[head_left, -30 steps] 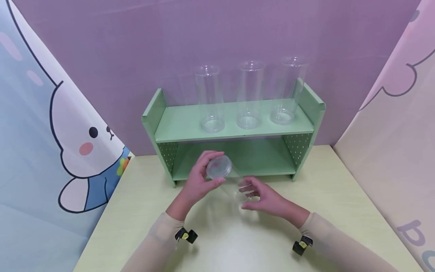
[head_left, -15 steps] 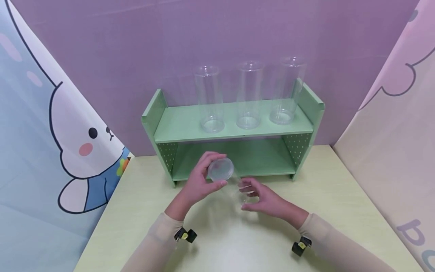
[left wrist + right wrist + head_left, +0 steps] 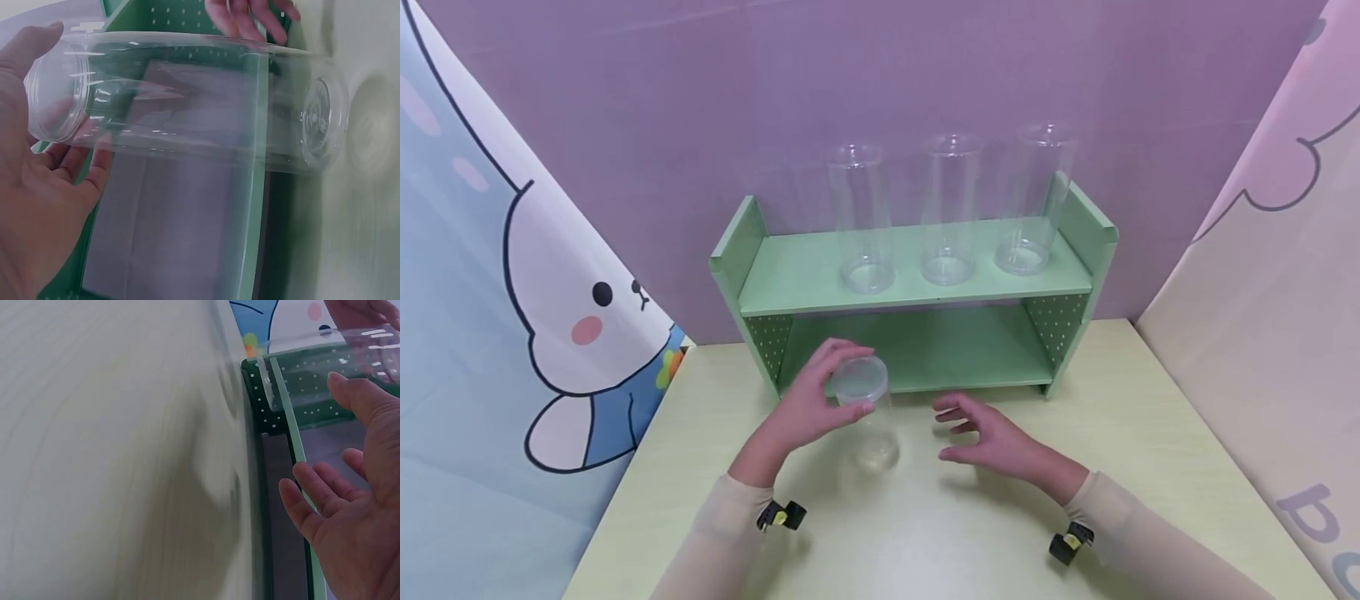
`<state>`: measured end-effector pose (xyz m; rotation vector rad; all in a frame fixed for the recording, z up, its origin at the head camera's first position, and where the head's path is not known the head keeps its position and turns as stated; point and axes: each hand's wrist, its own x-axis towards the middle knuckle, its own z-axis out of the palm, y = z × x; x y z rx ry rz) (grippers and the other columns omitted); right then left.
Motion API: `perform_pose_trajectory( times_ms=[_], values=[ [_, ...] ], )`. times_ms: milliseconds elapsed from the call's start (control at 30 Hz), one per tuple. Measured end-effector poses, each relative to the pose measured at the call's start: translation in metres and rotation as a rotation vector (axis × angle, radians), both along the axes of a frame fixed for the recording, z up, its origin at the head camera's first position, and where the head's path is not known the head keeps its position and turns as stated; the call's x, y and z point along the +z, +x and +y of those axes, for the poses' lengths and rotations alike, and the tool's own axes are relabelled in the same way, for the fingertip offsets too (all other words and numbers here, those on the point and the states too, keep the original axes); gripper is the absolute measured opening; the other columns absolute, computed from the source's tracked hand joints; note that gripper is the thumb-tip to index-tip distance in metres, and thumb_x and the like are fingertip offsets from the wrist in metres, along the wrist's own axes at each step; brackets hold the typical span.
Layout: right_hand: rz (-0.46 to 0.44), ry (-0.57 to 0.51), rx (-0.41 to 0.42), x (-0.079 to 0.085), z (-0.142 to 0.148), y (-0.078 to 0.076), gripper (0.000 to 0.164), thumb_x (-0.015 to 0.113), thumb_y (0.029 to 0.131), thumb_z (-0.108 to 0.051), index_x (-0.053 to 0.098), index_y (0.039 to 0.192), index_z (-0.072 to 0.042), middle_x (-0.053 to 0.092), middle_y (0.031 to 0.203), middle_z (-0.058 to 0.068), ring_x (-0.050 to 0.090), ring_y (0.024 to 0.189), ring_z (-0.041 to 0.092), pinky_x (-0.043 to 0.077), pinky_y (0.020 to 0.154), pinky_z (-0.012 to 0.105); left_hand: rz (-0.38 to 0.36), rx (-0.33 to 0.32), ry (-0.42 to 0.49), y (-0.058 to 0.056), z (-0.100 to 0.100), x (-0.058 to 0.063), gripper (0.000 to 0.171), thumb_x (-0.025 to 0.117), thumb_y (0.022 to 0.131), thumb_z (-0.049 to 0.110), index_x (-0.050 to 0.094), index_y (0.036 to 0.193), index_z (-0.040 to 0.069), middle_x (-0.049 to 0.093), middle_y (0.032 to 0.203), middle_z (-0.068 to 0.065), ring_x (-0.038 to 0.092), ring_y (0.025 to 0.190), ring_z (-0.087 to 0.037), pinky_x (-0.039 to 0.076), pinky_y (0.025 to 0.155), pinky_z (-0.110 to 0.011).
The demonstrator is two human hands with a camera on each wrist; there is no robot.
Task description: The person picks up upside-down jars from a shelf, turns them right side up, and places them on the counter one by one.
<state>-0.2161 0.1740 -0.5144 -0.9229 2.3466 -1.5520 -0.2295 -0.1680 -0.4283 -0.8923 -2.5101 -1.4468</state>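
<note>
A tall clear plastic jar with a lid is near the middle of the table. My left hand grips it near the top, thumb on one side and fingers on the other. In the left wrist view the jar's base appears slightly above the tabletop, where its shadow falls. To the right and apart from the jar, my right hand is held over the table with relaxed, gently bent fingers and holds nothing.
Behind the hands stands a green two-tier shelf. Along its upper board are three similar clear jars, a left one, a middle one and a right one. A pale wooden table lies beneath.
The jar was tilted between both hands. My left hand has moved left with it and turned it closer to upright; my right hand has come away and stays nearly in place.
</note>
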Motion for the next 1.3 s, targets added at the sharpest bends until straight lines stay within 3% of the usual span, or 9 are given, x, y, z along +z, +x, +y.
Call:
perform_pose_trajectory(
  times_ms=[233,433,633,1033,1300],
  values=[
    [0.001,0.017,-0.016,0.001,0.004,-0.001,0.066,0.09,0.095,-0.018,0.056,0.149,-0.002,0.06,0.151,0.027,0.061,0.138,0.048,0.053,0.113,0.065,0.002,0.095,-0.046,0.0,-0.034,0.0,0.071,0.098,0.087,0.024,0.066,0.15,0.027,0.055,0.147,0.003,0.061,0.126,-0.029,0.059,0.1,-0.055],
    [0.005,0.018,-0.017,0.001,0.007,-0.003,0.064,0.09,0.095,-0.018,0.057,0.149,-0.006,0.061,0.15,0.028,0.062,0.137,0.046,0.054,0.112,0.063,0.018,0.146,-0.072,0.0,-0.063,0.001,0.071,0.097,0.088,0.023,0.064,0.152,0.018,0.055,0.144,-0.001,0.061,0.125,-0.03,0.059,0.098,-0.055],
    [0.001,0.026,-0.023,0.001,0.008,-0.003,0.064,0.09,0.095,-0.019,0.057,0.149,-0.009,0.063,0.15,0.019,0.062,0.138,0.043,0.055,0.112,0.059,0.012,0.2,-0.098,0.001,-0.081,-0.001,0.07,0.095,0.091,0.027,0.063,0.153,0.021,0.055,0.144,-0.003,0.057,0.128,-0.029,0.056,0.101,-0.059],
    [0.055,0.031,-0.021,0.0,0.007,-0.006,0.054,0.09,0.095,-0.018,0.064,0.142,-0.009,0.064,0.144,0.021,0.065,0.135,0.038,0.057,0.109,0.058,-0.049,0.246,-0.109,0.003,-0.09,0.002,0.072,0.094,0.092,0.025,0.06,0.154,0.02,0.052,0.147,-0.006,0.054,0.135,-0.033,0.052,0.111,-0.067],
    [0.063,0.047,-0.024,0.001,0.008,-0.005,0.051,0.089,0.096,-0.019,0.065,0.139,-0.008,0.066,0.142,0.013,0.065,0.133,0.038,0.058,0.108,0.056,-0.06,0.251,-0.114,0.003,-0.09,-0.001,0.072,0.094,0.091,0.021,0.06,0.154,0.018,0.052,0.148,-0.007,0.054,0.136,-0.036,0.053,0.111,-0.067]
  ],
)
